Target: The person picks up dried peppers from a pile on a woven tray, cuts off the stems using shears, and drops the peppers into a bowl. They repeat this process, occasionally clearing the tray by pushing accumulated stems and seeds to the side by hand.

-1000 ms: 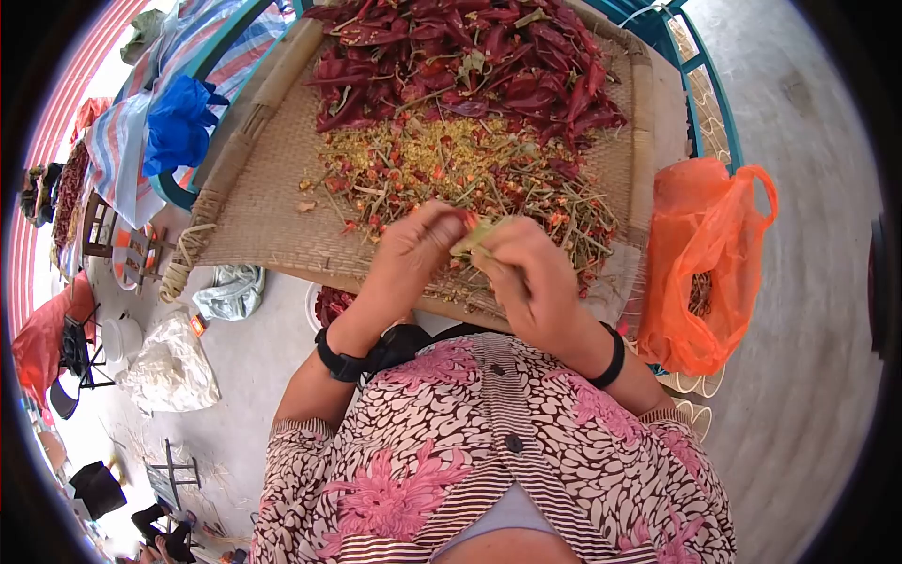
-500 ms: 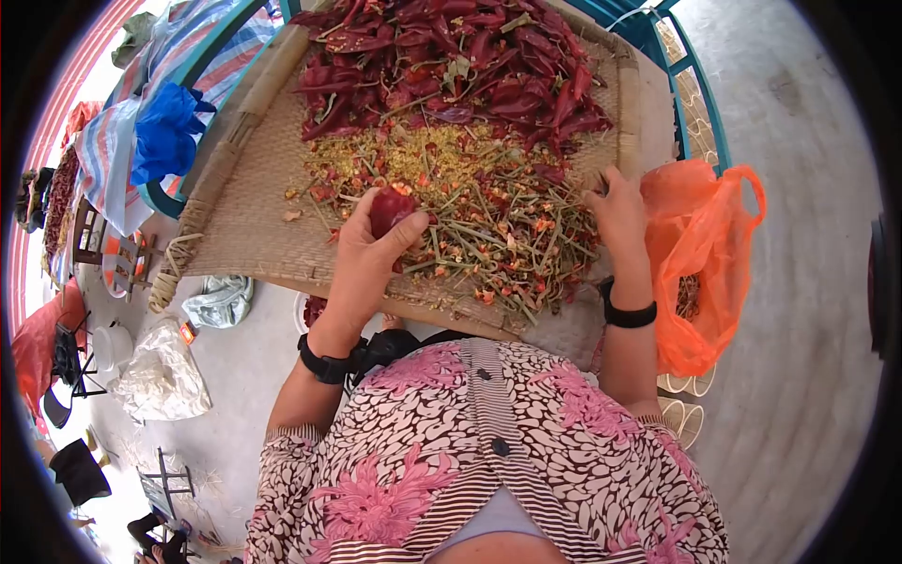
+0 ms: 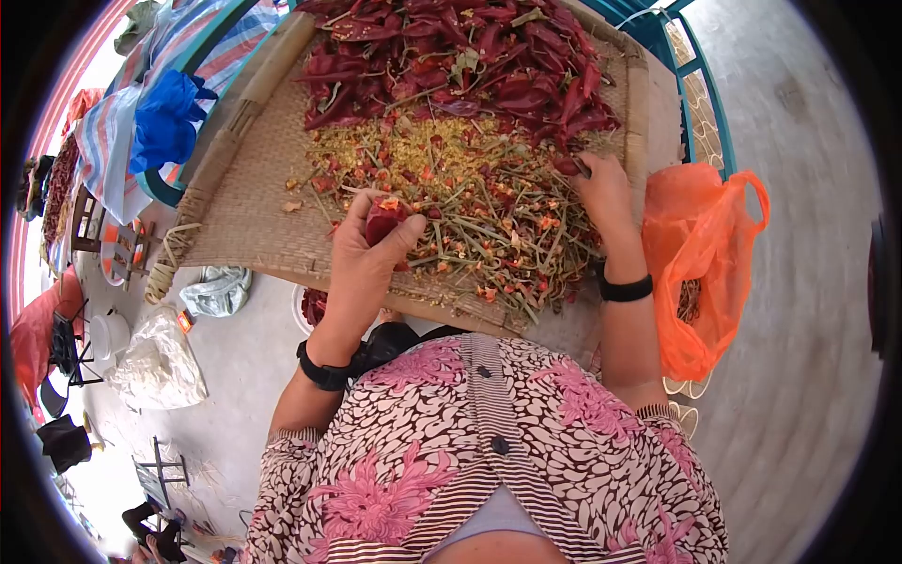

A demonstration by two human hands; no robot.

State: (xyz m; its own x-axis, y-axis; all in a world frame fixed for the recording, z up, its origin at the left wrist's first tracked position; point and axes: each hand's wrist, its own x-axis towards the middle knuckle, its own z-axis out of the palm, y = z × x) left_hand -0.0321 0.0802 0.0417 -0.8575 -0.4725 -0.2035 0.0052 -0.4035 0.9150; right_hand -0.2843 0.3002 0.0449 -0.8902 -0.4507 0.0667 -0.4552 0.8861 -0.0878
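Note:
My left hand (image 3: 371, 252) is closed around a dark red chili pepper (image 3: 383, 222), whose upper end shows orange bits. It is over the near left part of a woven tray (image 3: 240, 211). My right hand (image 3: 606, 193) is at the tray's right side, its fingers closed on another red chili pepper (image 3: 566, 164). A small dark thing shows at those fingertips; I cannot make out what it is. Between the hands lies a heap of cut stems and orange bits (image 3: 507, 230), with yellow seeds (image 3: 423, 150) behind it. Whole red chili peppers (image 3: 451, 66) are piled at the back.
An orange plastic bag (image 3: 700, 273) hangs open at the tray's right, with dried bits inside. Blue metal bars (image 3: 695, 70) frame the tray. Below its near edge stands a bowl of red pieces (image 3: 310, 305). Plastic bags (image 3: 164, 362) and stools lie on the floor at left.
My right hand has moved slightly up and left, and a red chili pepper is now at its fingertips. My left hand keeps its pepper, now turned so more of the orange end shows.

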